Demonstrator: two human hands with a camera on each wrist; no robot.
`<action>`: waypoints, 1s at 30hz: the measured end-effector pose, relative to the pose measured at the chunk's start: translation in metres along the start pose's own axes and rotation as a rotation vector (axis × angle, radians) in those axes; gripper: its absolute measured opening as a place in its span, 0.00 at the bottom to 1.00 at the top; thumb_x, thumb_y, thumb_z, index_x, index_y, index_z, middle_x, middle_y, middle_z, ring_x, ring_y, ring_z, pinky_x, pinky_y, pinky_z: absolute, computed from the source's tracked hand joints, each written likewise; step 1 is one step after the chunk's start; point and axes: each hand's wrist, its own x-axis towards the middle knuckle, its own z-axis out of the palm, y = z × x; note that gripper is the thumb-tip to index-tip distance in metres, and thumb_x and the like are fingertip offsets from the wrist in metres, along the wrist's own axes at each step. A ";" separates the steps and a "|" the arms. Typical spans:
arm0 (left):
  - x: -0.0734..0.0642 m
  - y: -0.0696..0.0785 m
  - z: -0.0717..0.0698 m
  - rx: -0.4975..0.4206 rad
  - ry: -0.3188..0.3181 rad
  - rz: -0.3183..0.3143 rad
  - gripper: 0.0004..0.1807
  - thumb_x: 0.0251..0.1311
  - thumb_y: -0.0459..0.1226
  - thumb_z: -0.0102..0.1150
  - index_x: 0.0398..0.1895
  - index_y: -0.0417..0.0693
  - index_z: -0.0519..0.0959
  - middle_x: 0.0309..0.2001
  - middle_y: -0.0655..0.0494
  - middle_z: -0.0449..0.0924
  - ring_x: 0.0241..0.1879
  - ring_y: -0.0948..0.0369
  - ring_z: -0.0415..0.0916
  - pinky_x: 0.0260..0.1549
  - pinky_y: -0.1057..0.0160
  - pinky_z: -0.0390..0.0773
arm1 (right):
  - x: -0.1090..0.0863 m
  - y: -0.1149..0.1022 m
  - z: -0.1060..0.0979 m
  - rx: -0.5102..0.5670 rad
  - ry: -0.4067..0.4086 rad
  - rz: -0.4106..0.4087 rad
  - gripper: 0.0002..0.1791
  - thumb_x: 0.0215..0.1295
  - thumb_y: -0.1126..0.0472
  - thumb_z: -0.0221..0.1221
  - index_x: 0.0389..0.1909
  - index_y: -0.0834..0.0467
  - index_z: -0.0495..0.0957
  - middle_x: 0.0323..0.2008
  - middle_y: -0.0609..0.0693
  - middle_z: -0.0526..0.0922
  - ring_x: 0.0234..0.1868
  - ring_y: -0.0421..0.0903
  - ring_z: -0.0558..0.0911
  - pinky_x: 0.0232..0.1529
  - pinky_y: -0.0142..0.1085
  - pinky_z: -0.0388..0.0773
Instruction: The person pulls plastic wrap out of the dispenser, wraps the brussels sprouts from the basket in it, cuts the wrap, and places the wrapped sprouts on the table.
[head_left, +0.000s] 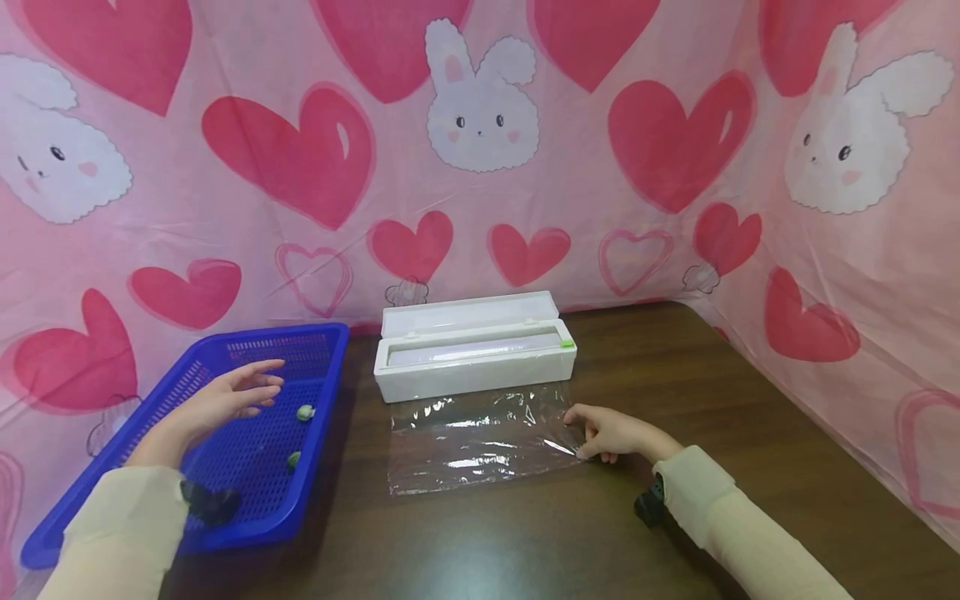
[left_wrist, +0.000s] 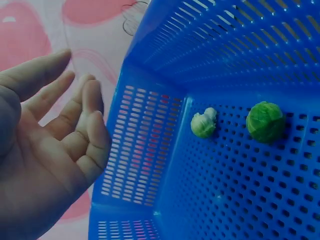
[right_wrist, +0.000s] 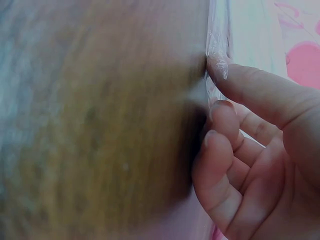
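My left hand (head_left: 232,396) hovers over the blue plastic basket (head_left: 318,475), its fingers relaxed and holding nothing. Two Brussels sprouts lie on the basket floor: a paler one (left_wrist: 203,123) and a greener one (left_wrist: 265,122), as the left wrist view shows. With thumb and curled fingers, my right hand (head_left: 618,433) holds the right edge of a clear sheet of cling film (head_left: 480,446). Creases in the film run toward that thumb. Behind it, the film reaches the front of a white cling film dispenser box (head_left: 472,375), whose lid (head_left: 472,312) is raised.
A green slide cutter (head_left: 566,343) sits at the box's right end. Everything stands on a dark brown wooden table (head_left: 660,367). Pink cloth (head_left: 480,200) with hearts and rabbits hangs behind the table and along its right side.
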 end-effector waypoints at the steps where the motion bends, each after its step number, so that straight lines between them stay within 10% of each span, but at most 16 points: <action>1: 0.001 -0.001 0.000 0.003 -0.018 -0.006 0.32 0.66 0.37 0.48 0.67 0.30 0.49 0.57 0.26 0.61 0.48 0.57 0.74 0.41 0.63 0.74 | 0.000 0.000 0.000 -0.001 0.001 0.000 0.26 0.53 0.65 0.65 0.52 0.60 0.66 0.17 0.49 0.70 0.12 0.42 0.70 0.14 0.36 0.71; 8: 0.004 -0.005 0.006 -0.007 -0.179 -0.059 0.34 0.64 0.37 0.51 0.66 0.30 0.51 0.58 0.27 0.61 0.54 0.36 0.64 0.48 0.44 0.69 | -0.001 -0.001 0.000 -0.004 0.000 -0.001 0.26 0.53 0.65 0.65 0.52 0.61 0.66 0.17 0.49 0.70 0.12 0.42 0.70 0.14 0.36 0.71; 20: 0.006 -0.023 0.015 -0.021 -0.341 -0.119 0.29 0.64 0.37 0.51 0.63 0.28 0.58 0.59 0.28 0.60 0.54 0.38 0.65 0.49 0.41 0.67 | -0.001 -0.004 0.001 0.007 -0.011 0.003 0.26 0.53 0.66 0.65 0.53 0.61 0.65 0.16 0.48 0.70 0.12 0.42 0.69 0.14 0.35 0.70; 30: 0.006 -0.029 0.020 -0.073 -0.395 -0.305 0.28 0.63 0.37 0.53 0.62 0.30 0.61 0.59 0.31 0.62 0.52 0.40 0.69 0.47 0.43 0.69 | -0.002 -0.004 0.000 0.003 -0.005 -0.002 0.26 0.53 0.66 0.65 0.52 0.61 0.66 0.16 0.48 0.69 0.12 0.42 0.68 0.14 0.34 0.70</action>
